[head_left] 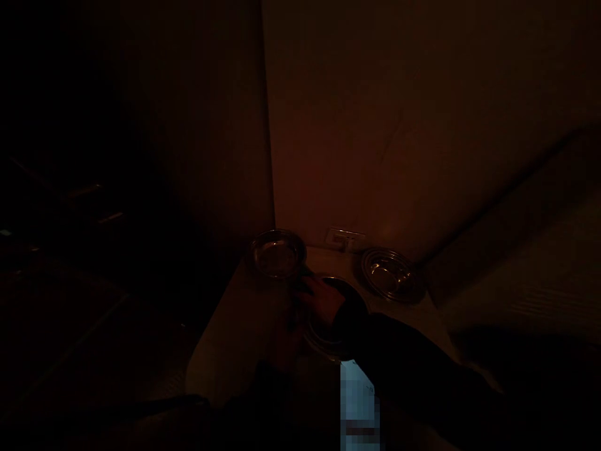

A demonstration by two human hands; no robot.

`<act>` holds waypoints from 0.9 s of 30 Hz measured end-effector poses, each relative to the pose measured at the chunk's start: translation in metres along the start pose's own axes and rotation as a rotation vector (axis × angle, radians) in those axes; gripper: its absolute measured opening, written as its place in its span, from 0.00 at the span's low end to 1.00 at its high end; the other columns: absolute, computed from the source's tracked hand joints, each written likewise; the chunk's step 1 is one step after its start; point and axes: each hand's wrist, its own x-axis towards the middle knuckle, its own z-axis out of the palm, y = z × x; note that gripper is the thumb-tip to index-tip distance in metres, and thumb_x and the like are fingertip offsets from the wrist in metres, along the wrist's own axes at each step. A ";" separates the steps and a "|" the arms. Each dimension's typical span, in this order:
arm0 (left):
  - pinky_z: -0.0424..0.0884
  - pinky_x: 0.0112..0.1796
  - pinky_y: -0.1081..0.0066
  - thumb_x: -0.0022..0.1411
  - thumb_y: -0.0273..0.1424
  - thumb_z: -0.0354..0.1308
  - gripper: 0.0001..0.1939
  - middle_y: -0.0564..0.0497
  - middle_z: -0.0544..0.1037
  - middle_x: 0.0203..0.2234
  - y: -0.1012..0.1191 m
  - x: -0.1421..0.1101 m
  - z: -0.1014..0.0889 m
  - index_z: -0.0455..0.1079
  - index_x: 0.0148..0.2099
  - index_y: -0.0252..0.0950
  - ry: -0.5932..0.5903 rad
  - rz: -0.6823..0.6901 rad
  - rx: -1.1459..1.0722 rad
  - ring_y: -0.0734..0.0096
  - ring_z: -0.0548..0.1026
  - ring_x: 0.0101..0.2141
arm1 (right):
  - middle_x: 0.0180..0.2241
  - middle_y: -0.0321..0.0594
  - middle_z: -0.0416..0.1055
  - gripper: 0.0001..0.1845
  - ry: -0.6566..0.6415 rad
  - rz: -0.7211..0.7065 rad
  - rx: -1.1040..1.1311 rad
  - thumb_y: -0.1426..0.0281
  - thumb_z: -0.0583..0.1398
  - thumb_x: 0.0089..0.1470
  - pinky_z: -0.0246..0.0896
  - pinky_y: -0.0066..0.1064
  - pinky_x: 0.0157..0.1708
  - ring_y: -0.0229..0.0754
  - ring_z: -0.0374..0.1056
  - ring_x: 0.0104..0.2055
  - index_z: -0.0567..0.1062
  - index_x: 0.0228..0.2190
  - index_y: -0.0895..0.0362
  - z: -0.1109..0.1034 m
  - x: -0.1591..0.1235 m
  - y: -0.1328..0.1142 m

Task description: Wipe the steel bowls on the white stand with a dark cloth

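In very dim light, my right hand (323,300) reaches in from the right in a dark sleeve, over a round metal dish (315,343). Its fingers curl toward the left around something dark that I cannot make out. My left hand (287,341) is a faint shape just below and left of it, close to the dish's left side; its fingers are lost in shadow. Behind the hands on the left stands a shiny metal bowl (277,274). A second metal bowl (370,263) with a wide rim stands to the right.
The dishes stand on a small pale table (225,338) pushed into a wall corner. A wall socket plate (345,239) is just above its back edge. Near my lap glows a bright, pixelated screen-like patch (357,394). The left side is nearly black.
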 end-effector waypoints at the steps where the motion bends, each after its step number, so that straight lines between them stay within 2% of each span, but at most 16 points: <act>1: 0.69 0.42 0.64 0.50 0.31 0.55 0.19 0.43 0.75 0.41 0.000 -0.001 -0.001 0.68 0.46 0.31 0.001 0.008 -0.025 0.59 0.73 0.42 | 0.52 0.48 0.58 0.20 -0.043 0.039 -0.065 0.76 0.51 0.55 0.60 0.41 0.45 0.49 0.54 0.53 0.68 0.48 0.51 -0.005 0.001 0.007; 5: 0.69 0.42 0.63 0.52 0.33 0.54 0.21 0.42 0.75 0.42 0.004 -0.006 0.000 0.68 0.48 0.30 -0.018 0.070 -0.084 0.59 0.72 0.43 | 0.47 0.51 0.64 0.17 -0.183 0.281 -0.207 0.74 0.52 0.54 0.62 0.43 0.40 0.53 0.60 0.48 0.71 0.45 0.55 -0.027 -0.022 0.043; 7: 0.70 0.40 0.63 0.52 0.34 0.53 0.22 0.42 0.76 0.40 0.006 -0.008 0.001 0.67 0.49 0.30 -0.035 0.070 -0.071 0.59 0.73 0.40 | 0.44 0.51 0.66 0.16 -0.232 0.321 -0.199 0.74 0.54 0.53 0.61 0.43 0.40 0.52 0.62 0.45 0.71 0.44 0.56 -0.030 -0.036 0.051; 9: 0.71 0.38 0.62 0.53 0.34 0.52 0.22 0.43 0.77 0.38 0.006 -0.008 0.001 0.67 0.49 0.30 -0.068 0.053 -0.046 0.59 0.74 0.38 | 0.47 0.49 0.64 0.17 -0.196 0.211 -0.166 0.74 0.54 0.53 0.60 0.42 0.43 0.50 0.60 0.48 0.71 0.45 0.54 -0.026 -0.038 0.049; 12: 0.70 0.40 0.63 0.52 0.31 0.53 0.20 0.42 0.76 0.40 0.005 -0.005 -0.001 0.68 0.49 0.30 -0.054 0.056 0.001 0.59 0.73 0.40 | 0.52 0.45 0.61 0.16 -0.124 -0.051 -0.137 0.74 0.51 0.55 0.57 0.41 0.47 0.48 0.54 0.53 0.72 0.43 0.52 -0.016 -0.020 0.042; 14: 0.70 0.40 0.64 0.53 0.32 0.52 0.21 0.42 0.75 0.42 0.005 -0.003 -0.004 0.67 0.49 0.31 -0.037 0.053 -0.004 0.59 0.73 0.42 | 0.51 0.45 0.62 0.15 -0.141 -0.091 -0.157 0.74 0.51 0.55 0.57 0.41 0.46 0.49 0.54 0.53 0.73 0.42 0.53 -0.015 -0.014 0.043; 17: 0.71 0.37 0.64 0.54 0.34 0.51 0.22 0.42 0.75 0.42 0.006 -0.003 -0.005 0.66 0.51 0.31 -0.062 0.070 -0.029 0.58 0.73 0.41 | 0.49 0.48 0.64 0.15 -0.237 -0.018 -0.155 0.76 0.55 0.51 0.57 0.42 0.45 0.52 0.55 0.52 0.74 0.41 0.54 -0.021 -0.032 0.049; 19: 0.71 0.38 0.65 0.54 0.32 0.52 0.21 0.43 0.76 0.41 0.008 -0.004 -0.002 0.67 0.49 0.30 -0.026 0.089 -0.014 0.59 0.73 0.41 | 0.48 0.47 0.65 0.15 -0.315 0.037 -0.084 0.76 0.58 0.47 0.57 0.41 0.46 0.52 0.58 0.50 0.75 0.38 0.54 -0.027 -0.054 0.042; 22: 0.71 0.38 0.67 0.55 0.32 0.51 0.20 0.43 0.76 0.41 0.009 -0.005 0.003 0.67 0.49 0.30 0.015 0.039 -0.026 0.60 0.73 0.41 | 0.42 0.43 0.69 0.15 -0.394 0.078 0.169 0.76 0.57 0.46 0.60 0.34 0.43 0.45 0.64 0.43 0.75 0.38 0.54 -0.028 -0.076 0.008; 25: 0.70 0.38 0.67 0.55 0.31 0.51 0.19 0.41 0.75 0.42 0.011 -0.005 0.004 0.67 0.49 0.28 0.010 -0.014 -0.045 0.59 0.73 0.42 | 0.42 0.45 0.68 0.17 -0.288 0.120 0.305 0.75 0.55 0.47 0.59 0.33 0.44 0.44 0.64 0.45 0.73 0.41 0.56 -0.024 -0.076 -0.022; 27: 0.70 0.38 0.68 0.55 0.31 0.52 0.19 0.41 0.75 0.42 0.013 -0.006 0.003 0.68 0.48 0.29 0.002 -0.028 -0.045 0.59 0.73 0.43 | 0.42 0.46 0.68 0.17 -0.271 0.140 0.269 0.73 0.56 0.47 0.59 0.34 0.44 0.45 0.64 0.45 0.73 0.41 0.57 -0.023 -0.074 -0.022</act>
